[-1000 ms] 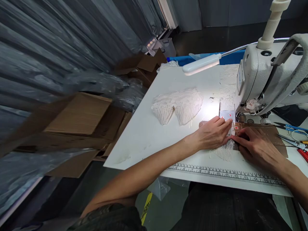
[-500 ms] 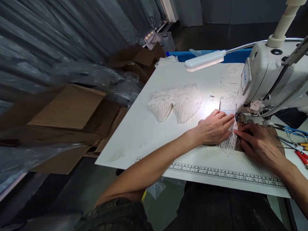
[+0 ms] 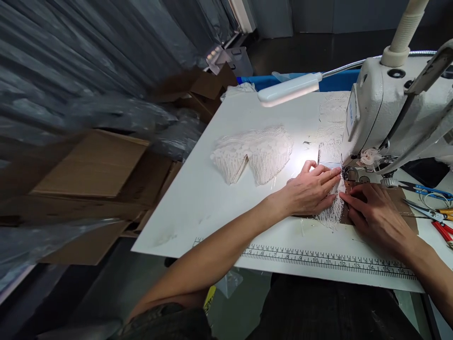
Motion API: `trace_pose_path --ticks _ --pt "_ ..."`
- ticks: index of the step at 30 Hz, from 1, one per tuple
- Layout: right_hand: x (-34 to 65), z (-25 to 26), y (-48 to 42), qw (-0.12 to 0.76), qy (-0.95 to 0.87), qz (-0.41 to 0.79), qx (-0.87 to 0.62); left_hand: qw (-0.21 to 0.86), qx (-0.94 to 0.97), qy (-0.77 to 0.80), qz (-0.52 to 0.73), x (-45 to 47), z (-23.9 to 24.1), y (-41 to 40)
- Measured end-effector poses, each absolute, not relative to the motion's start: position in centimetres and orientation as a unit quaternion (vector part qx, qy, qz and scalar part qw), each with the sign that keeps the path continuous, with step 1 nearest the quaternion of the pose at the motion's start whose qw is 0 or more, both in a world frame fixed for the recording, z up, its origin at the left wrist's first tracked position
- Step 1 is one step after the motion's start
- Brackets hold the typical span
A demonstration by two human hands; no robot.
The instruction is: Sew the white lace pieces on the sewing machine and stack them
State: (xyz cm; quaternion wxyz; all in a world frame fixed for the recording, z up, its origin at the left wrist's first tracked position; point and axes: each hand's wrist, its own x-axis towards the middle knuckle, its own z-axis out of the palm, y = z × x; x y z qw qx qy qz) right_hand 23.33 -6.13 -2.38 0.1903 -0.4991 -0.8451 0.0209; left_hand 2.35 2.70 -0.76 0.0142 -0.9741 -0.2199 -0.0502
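A strip of white lace [image 3: 331, 218] lies under the needle area of a white sewing machine [image 3: 371, 104], and more lace [image 3: 331, 134] extends behind it. My left hand [image 3: 309, 189] rests palm down on the strip, its fingers stretched out and their tips close to the presser foot. From the right, my right hand [image 3: 375, 212] pinches the strip's edge between thumb and index finger, just in front of the foot; its other fingers are curled. On the table to the left sits a stack of folded white lace pieces [image 3: 253, 153].
A lit lamp [image 3: 290, 89] hangs over the white table [image 3: 184, 208], which has a printed ruler [image 3: 300, 257] along its front edge. Scissors [image 3: 424, 189] and red-handled pliers [image 3: 442, 231] lie at the right. Cardboard boxes [image 3: 92, 163] stand left of the table.
The view has shifted slightly, so the table and machine appear a little further left. Both hands keep nearly the same place on the lace by the presser foot.
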Motion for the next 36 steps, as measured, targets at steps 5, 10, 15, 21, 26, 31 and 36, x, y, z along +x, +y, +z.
trace_pose_path --ticks 5,10,15,21,26,31,36 --pt "23.5 -2.5 -6.1 0.198 -0.84 0.028 -0.504 0.006 -0.972 -0.224 -0.065 2.6 -1.0 2.6" --pt "23.5 -2.9 -6.0 0.22 -0.84 0.023 -0.495 -0.001 -0.971 -0.23 -0.063 2.6 -0.9 2.6" --pt "23.6 -2.7 -5.8 0.221 -0.839 0.043 -0.496 0.009 -0.971 -0.227 -0.076 2.7 -1.1 2.5" --pt "23.9 -2.6 -5.4 0.247 -0.848 0.005 -0.469 0.028 -0.967 -0.236 -0.095 2.9 -1.3 2.2" --pt "24.3 -2.9 -5.0 0.264 -0.855 0.001 -0.446 0.08 -0.96 -0.229 -0.142 3.0 -1.7 2.0" --pt "24.4 -2.7 -4.9 0.26 -0.858 -0.007 -0.442 0.093 -0.965 -0.174 -0.172 3.3 -2.3 2.2" --pt "24.2 -2.6 -5.0 0.241 -0.859 -0.021 -0.451 0.056 -0.967 -0.189 -0.162 3.0 -2.0 2.3"
